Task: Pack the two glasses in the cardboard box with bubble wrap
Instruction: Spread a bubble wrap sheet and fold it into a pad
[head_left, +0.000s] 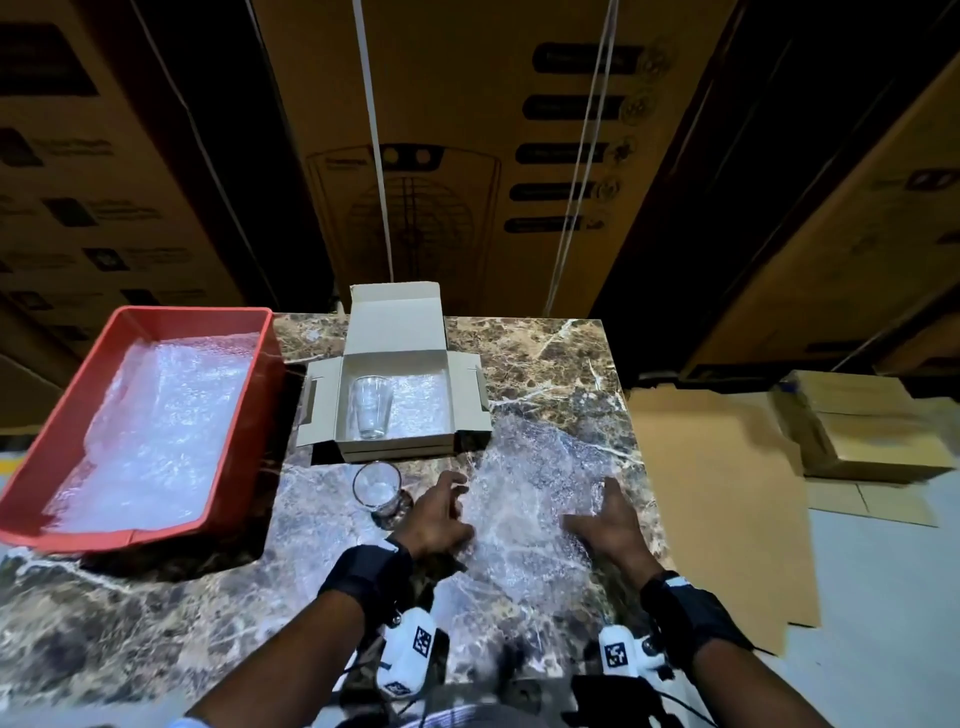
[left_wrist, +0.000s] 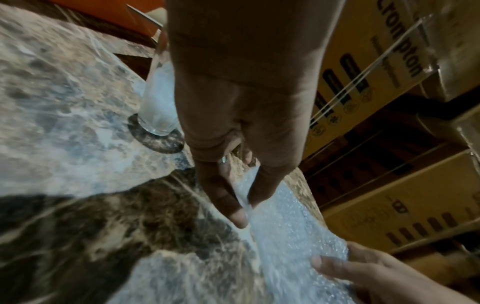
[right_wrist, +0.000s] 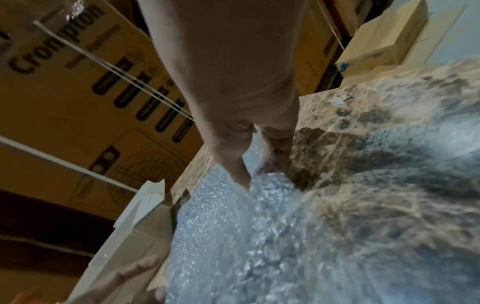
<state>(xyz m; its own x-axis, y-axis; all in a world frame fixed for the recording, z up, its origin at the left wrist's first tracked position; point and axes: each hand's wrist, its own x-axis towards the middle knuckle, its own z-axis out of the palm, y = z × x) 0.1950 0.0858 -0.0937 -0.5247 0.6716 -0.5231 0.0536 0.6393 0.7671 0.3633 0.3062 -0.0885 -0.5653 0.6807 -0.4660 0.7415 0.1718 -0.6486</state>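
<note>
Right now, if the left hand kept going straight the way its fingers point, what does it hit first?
Probably the cardboard box: the left hand points away over the bubble wrap sheet edge toward the box's near wall. The standing glass sits just left of that line; depth unclear.

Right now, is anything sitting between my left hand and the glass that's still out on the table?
Nothing visible. The glass stands just left of the left hand, bare marble between them. That hand pinches the bubble wrap sheet.

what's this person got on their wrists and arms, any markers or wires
Both forearms are bare, no sleeves. Each wrist wears a wide black strap: left wrist strap, right wrist strap. Under each hangs a white camera pod with black-and-white square tags: left pod, right pod. Thin black cables trail from them.
</note>
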